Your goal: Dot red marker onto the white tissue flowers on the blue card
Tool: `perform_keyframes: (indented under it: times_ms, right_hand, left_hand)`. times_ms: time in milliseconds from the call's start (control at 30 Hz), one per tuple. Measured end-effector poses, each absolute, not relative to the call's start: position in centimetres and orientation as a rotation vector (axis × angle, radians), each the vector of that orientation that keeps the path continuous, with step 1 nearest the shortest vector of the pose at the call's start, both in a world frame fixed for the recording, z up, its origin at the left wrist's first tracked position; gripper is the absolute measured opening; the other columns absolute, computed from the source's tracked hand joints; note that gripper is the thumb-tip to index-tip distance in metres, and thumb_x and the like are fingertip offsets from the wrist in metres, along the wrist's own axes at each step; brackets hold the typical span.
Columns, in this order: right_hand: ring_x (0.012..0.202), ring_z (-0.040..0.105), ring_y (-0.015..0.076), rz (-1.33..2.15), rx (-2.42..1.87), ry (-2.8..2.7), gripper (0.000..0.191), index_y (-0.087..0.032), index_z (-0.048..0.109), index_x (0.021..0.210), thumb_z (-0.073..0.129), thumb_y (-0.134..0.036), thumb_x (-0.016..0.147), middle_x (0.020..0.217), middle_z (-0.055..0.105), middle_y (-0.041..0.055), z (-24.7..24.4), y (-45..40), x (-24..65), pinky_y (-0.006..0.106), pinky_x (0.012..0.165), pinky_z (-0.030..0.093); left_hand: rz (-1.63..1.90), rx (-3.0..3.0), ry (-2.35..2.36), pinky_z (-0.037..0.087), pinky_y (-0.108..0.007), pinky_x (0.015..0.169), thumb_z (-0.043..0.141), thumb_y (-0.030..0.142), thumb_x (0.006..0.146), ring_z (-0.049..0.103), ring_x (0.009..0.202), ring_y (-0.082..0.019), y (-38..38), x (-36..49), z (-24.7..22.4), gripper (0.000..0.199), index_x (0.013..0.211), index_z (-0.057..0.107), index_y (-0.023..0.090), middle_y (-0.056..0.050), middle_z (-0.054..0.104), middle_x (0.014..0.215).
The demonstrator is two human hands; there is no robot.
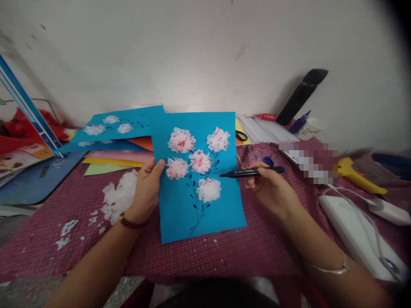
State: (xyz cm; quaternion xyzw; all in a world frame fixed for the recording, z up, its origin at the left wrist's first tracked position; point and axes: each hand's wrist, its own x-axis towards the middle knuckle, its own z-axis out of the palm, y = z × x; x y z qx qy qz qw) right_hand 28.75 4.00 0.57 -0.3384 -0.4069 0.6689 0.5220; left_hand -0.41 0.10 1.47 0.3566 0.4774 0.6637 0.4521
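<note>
My left hand point(148, 184) grips the left edge of a blue sheet of card point(175, 209), thumb in front, and holds it tilted up over the table. Several white paper flowers point(209, 190) sit on the card, most flecked with red, above drawn stems and dark blue leaves. Between the fingers of my right hand point(272, 188) is a black marker point(247, 172), pointing left. Its tip is over the card's right half, close to the leaves; whether it touches the card I cannot tell.
Another blue flower card point(128, 115) lies behind on coloured papers point(109, 169). Torn white paper point(120, 194) is on the checked tablecloth point(205, 256). To the right are a paint palette point(261, 157), a yellow glue gun point(361, 177), a white power strip point(356, 235) and scissors point(241, 135).
</note>
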Motion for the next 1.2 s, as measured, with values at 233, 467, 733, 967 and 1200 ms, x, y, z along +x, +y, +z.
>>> perform_keyframes:
  times_ms: [233, 467, 733, 967, 1200]
  right_hand:
    - [0.052, 0.053, 0.0143, 1.583, -0.87, -1.029, 0.016, -0.025, 0.069, 0.076, 0.075, -0.037, 0.068, 0.054, 0.061, -0.0023, 0.52, 4.1, 28.67, 0.028, 0.051, 0.044]
    - [0.051, 0.052, 0.0131, 1.548, -0.875, -1.043, 0.013, -0.024, 0.07, 0.074, 0.073, -0.036, 0.07, 0.053, 0.058, -0.0024, 0.28, 4.1, 28.45, 0.026, 0.049, 0.042]
    - [0.052, 0.053, 0.0133, 1.564, -0.86, -1.016, 0.014, -0.026, 0.069, 0.076, 0.074, -0.037, 0.071, 0.054, 0.058, -0.0026, 0.48, 3.93, 28.66, 0.027, 0.051, 0.044]
    - [0.054, 0.054, 0.013, 1.573, -0.926, -1.12, 0.019, -0.025, 0.074, 0.082, 0.08, -0.037, 0.07, 0.06, 0.064, -0.0011, 0.25, 3.75, 28.59, 0.026, 0.05, 0.043]
    - [0.058, 0.054, 0.0116, 1.584, -0.826, -1.049, 0.023, -0.027, 0.074, 0.083, 0.082, -0.045, 0.071, 0.06, 0.06, -0.0024, 0.25, 3.73, 29.38, 0.024, 0.054, 0.046]
  left_hand:
    - [1.647, 0.84, 1.169, 0.062, -0.031, 0.073, 0.073, 0.034, 0.081, 0.072, 0.093, -0.023, 0.82, -0.39, 1.18, 0.028, 0.105, 0.07, 0.021, -0.006, 0.076, 0.103]
    - [1.626, 0.855, 1.186, 0.062, -0.032, 0.071, 0.072, 0.035, 0.081, 0.072, 0.091, -0.023, 1.01, -0.61, 0.91, 0.03, 0.107, 0.069, 0.021, -0.007, 0.075, 0.103]
    - [1.644, 0.826, 1.176, 0.061, -0.031, 0.071, 0.075, 0.035, 0.078, 0.072, 0.086, -0.022, 0.97, -0.52, 0.87, 0.027, 0.099, 0.068, 0.02, -0.005, 0.076, 0.096]
    - [1.621, 0.845, 1.2, 0.059, -0.028, 0.062, 0.074, 0.035, 0.078, 0.071, 0.078, -0.02, 1.06, -0.59, 0.68, 0.026, 0.098, 0.069, 0.021, -0.005, 0.076, 0.092]
    - [1.646, 0.844, 1.179, 0.061, -0.03, 0.066, 0.074, 0.035, 0.078, 0.071, 0.081, -0.021, 1.09, -0.52, 0.75, 0.023, 0.095, 0.068, 0.021, -0.004, 0.075, 0.091]
